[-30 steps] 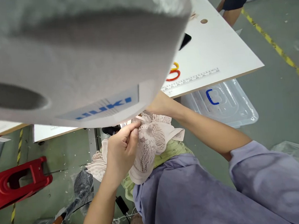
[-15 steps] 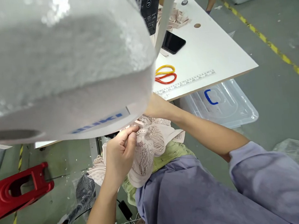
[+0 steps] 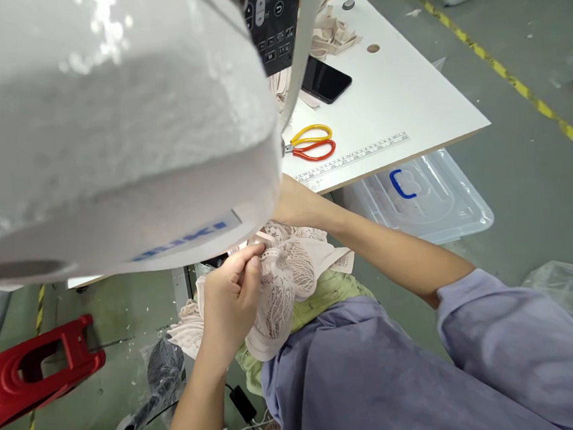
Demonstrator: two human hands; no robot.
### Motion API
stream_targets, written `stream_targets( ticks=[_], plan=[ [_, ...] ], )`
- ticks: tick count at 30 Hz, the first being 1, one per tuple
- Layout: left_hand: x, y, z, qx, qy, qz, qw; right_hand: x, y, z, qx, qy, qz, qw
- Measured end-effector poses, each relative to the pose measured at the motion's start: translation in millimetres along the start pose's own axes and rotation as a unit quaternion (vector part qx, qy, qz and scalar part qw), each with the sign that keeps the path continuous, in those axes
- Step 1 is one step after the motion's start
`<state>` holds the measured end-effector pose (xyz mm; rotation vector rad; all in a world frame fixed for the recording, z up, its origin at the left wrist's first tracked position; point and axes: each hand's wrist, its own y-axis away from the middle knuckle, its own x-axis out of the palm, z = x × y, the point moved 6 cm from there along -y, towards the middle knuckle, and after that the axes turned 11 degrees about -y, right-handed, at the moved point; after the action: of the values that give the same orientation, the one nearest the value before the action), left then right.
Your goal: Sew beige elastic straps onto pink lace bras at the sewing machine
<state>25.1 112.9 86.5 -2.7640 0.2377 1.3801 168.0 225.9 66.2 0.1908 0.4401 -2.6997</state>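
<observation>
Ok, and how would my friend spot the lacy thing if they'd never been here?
Find the big white machine head filling the picture's upper left. Just below its bottom edge, the person's left hand pinches the lace garment. Its pale pinkish colour and leaf-like lace pattern set it apart from the light green cloth beneath it.

pale pink lace garment (image 3: 297, 271), bunched, over green cloth (image 3: 328, 297)
</observation>
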Motion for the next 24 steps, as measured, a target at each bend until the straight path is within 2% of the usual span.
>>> stream_targets(
  ticks=[5, 15, 24],
  plan=[
    [-4.2, 11, 3, 0.038, -0.084, -0.024, 0.995, 1, -3, 4, -0.012, -0.035, 0.014, 0.999],
    [-9.4, 17, 14, 0.066, -0.145, -0.14, 0.977, 8, -4, -5, -0.019, -0.016, -0.047, 0.999],
    [-2.3, 14, 8, 0.1, -0.186, -0.142, 0.967, 5, -2, -5, -0.038, -0.02, -0.055, 0.998]
  ],
)
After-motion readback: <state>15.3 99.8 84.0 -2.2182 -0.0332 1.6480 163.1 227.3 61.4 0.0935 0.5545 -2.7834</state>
